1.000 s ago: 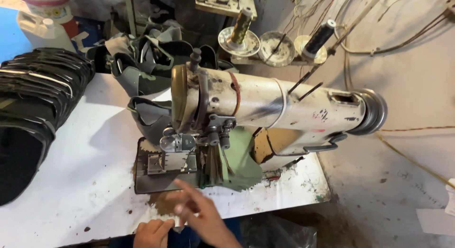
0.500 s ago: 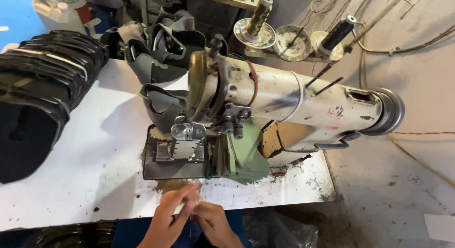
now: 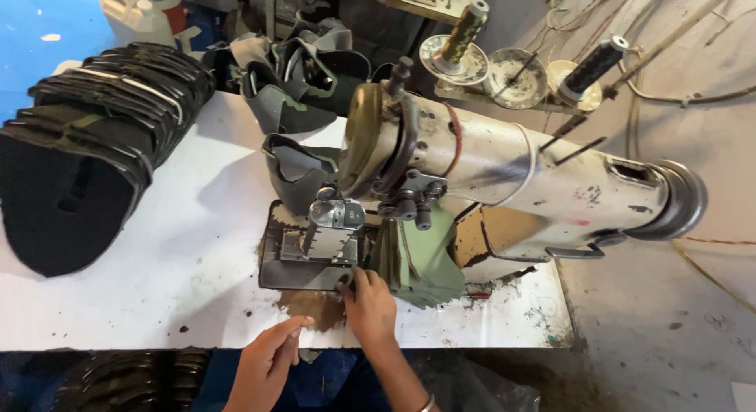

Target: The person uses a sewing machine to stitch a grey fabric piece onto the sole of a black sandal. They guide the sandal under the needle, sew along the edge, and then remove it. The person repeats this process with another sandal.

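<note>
An old grey sewing machine (image 3: 504,168) stands on a white table (image 3: 157,286). My right hand (image 3: 370,308) rests at the front corner of its metal bed plate (image 3: 303,262), fingers curled against the plate's edge, right beside a green fabric piece (image 3: 421,262) hanging under the machine head. Whether the fingers pinch anything is hidden. My left hand (image 3: 268,357) hovers at the table's front edge, fingers stretched out, holding nothing. A dark grey shoe upper (image 3: 295,176) sits behind the presser foot (image 3: 337,215).
A long stack of black cut pieces (image 3: 87,144) lies at the left of the table. More grey-green uppers (image 3: 299,73) are piled at the back. Thread spools (image 3: 465,30) stand on a rack behind the machine. Bare concrete floor (image 3: 669,317) at right.
My hands were together below the table's edge. Now the right hand has reached up to the bed plate's corner and the left has dropped away to the left. The view shifted closer.
</note>
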